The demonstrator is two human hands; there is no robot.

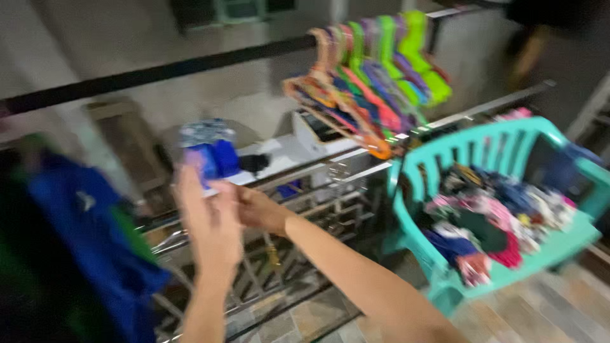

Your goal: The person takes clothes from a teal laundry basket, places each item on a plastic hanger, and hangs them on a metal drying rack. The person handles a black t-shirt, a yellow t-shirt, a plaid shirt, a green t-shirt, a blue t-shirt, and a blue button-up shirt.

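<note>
A dark rail (159, 70) is strung across a pale grey wall (95, 38) at the far side; a metal railing (305, 190) is set nearer, and stone floor tiles (546, 305) are laid near right

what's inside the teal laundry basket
The teal laundry basket holds a heap of mixed clothes in pink, black, blue and white. Anything beneath that top layer is covered.

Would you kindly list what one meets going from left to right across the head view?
Blue garment → left hand → right hand → bunch of coloured plastic hangers on the rail → turquoise laundry basket full of clothes.
</note>
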